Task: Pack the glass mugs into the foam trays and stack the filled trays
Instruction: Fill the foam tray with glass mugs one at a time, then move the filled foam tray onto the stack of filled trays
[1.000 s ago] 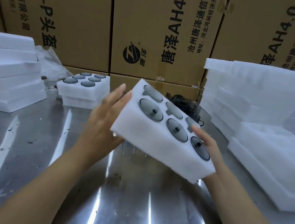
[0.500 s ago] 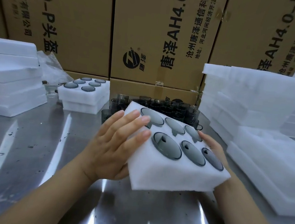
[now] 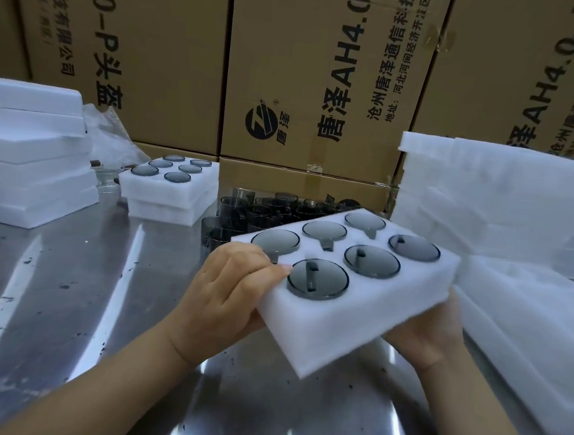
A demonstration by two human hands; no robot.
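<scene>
A white foam tray filled with several smoky grey glass mugs is held above the steel table, nearly level. My left hand grips its left edge, fingers curled over the top. My right hand holds it from below at the right end, its fingers hidden under the foam. Loose dark glass mugs stand in a cluster behind the tray. A stack of two filled trays sits at the back left.
The steel table reflects light in streaks. Stacks of foam trays rise at the far left, and more foam piles up at the right, with foam sheets beside my right hand. Cardboard boxes wall off the back.
The filled tray has turned from steeply tilted to almost level and rotated. My left hand slid from flat on the tray's top to gripping its left edge; my right hand moved beneath it.
</scene>
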